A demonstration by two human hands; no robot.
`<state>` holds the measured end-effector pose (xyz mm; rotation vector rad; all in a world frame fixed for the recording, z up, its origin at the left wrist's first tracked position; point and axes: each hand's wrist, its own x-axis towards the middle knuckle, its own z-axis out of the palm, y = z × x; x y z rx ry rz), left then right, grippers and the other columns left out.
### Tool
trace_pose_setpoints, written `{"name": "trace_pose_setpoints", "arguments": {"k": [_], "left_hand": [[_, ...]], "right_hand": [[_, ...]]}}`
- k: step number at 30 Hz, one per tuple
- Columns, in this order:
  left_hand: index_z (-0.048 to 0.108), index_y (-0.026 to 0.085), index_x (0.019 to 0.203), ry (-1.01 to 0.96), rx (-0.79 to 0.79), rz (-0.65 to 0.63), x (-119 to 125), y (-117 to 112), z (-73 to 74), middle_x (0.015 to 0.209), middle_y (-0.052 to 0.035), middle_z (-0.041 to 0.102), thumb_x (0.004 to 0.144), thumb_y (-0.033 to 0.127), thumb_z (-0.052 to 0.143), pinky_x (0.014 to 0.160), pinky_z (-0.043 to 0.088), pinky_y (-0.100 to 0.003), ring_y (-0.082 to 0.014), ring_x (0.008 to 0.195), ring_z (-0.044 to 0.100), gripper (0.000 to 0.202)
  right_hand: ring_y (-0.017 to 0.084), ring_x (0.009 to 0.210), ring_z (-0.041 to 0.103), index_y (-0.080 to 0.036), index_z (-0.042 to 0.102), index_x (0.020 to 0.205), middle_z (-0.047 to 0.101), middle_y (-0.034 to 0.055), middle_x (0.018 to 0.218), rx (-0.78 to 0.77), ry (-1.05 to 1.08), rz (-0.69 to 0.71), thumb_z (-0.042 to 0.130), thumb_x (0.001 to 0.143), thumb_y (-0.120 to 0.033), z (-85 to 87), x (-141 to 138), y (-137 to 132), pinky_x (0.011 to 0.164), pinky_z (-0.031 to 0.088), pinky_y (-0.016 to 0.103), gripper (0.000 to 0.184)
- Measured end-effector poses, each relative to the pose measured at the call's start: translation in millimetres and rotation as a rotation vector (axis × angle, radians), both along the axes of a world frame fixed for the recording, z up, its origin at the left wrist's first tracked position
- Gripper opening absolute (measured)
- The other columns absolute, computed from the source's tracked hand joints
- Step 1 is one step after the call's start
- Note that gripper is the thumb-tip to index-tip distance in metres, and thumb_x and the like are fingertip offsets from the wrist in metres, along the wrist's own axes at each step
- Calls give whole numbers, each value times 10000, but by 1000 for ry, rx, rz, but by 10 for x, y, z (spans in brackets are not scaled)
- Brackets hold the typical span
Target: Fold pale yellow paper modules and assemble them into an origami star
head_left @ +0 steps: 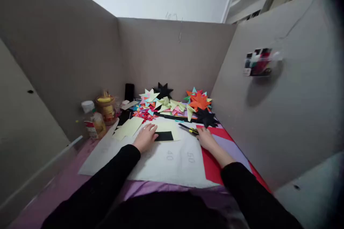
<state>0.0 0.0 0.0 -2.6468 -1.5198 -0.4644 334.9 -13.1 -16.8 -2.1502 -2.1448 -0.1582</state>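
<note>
My left hand [146, 137] lies on the sheets with its fingers stretched out, the thumb and index fingertips apart. They rest at the left end of a small black rectangle [165, 136], which sits on a pale yellow sheet [172, 127]. In my right hand [205, 139], over the red paper [211, 162], is a slim black-and-yellow tool [192, 130]. Its dark, narrow end points left and away from me; I cannot make out whether it is scissors or a knife. More pale yellow sheets [129, 128] lie left of my left hand.
White paper [161, 170] with printed numbers covers the table's middle. Folded paper stars [199, 101] and a black star [206, 117] are heaped at the back. A bottle [95, 123] and a jar [106, 109] stand left. Grey panels [172, 53] enclose three sides.
</note>
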Motion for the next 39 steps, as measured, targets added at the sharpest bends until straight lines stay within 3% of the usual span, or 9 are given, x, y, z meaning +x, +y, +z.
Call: {"name": "trace_pose_setpoints", "arguments": {"k": [5,9,14,21,28,39], "left_hand": [[245,106,1432,54,-106,5,59,-7,-174,1513,-137,205,885,432,368,1100,167,-480,-314,1401,57,649],[153,125,1460,103,-222,-29,52,32,-222,1532,-119,114,893,514,266,1105,136,-483,-290,1405,6,697],[138,153,1466,117,-288,-15,70,42,-174,1529,-116,143,890,565,206,1095,147,-483,-304,1403,61,712],[271,360,1418,134,-304,-20,95,48,-171,1530,-41,184,907,560,159,1068,162,-520,-324,1393,121,560],[279,391,1407,139,-308,5,108,102,-236,1529,-20,195,906,541,198,1070,163,-519,-313,1393,129,529],[268,394,1409,136,-325,13,120,75,-193,1527,-24,201,902,534,217,1071,163,-512,-306,1393,137,529]], "right_hand": [[264,1078,446,-166,519,1195,517,145,1153,-32,-10,161,501,870,-211,128,-338,90,856,338,311,328],[256,1061,460,-177,538,1179,521,147,1142,-81,-36,191,466,870,-168,207,-436,164,820,343,307,318],[249,1020,485,-224,564,1169,550,110,1095,-125,-41,302,485,853,-181,256,-338,55,812,331,318,328],[249,1043,473,-242,528,1220,537,106,1107,-176,-33,334,486,831,-156,284,-255,-259,817,321,330,400],[256,1029,479,-236,544,1200,541,108,1094,-166,-37,306,481,842,-181,296,-347,-307,823,320,344,368],[276,1051,471,-241,553,1179,540,116,1104,-188,-61,281,478,838,-193,319,-361,-416,808,313,360,353]]}}
